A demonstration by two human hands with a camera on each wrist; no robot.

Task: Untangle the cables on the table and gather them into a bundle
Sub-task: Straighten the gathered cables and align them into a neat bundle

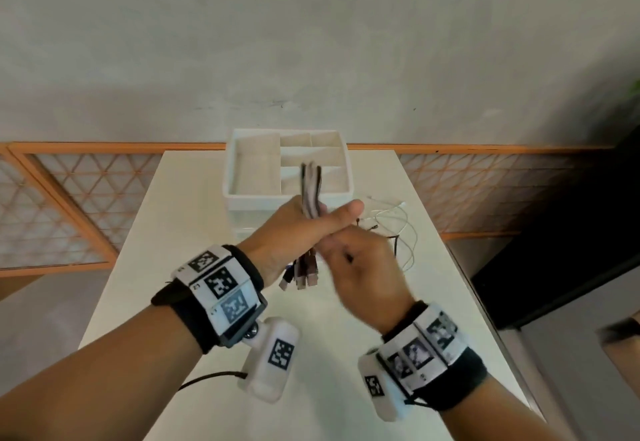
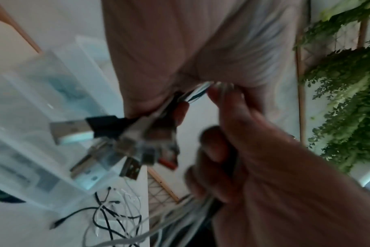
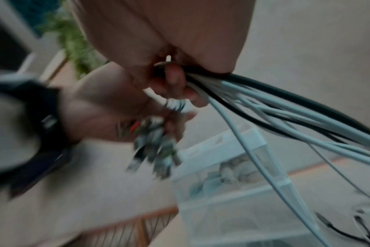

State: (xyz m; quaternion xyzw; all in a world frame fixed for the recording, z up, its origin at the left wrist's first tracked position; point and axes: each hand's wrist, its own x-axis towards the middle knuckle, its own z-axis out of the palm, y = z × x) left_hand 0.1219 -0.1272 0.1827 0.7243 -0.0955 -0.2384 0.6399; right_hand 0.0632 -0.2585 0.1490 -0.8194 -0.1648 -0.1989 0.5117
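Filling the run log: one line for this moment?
left hand: grips cable bundle | right hand: holds trailing cables | loose ends on table

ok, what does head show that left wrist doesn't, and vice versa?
Only head: both wrist rigs, the whole white table, and the divided top of the white organizer behind the hands.

Only left wrist: the USB plugs close up at the bundle's end, and green foliage.

Both: the left hand gripping the cable bundle, the right hand beside it, and loose cable ends on the table.
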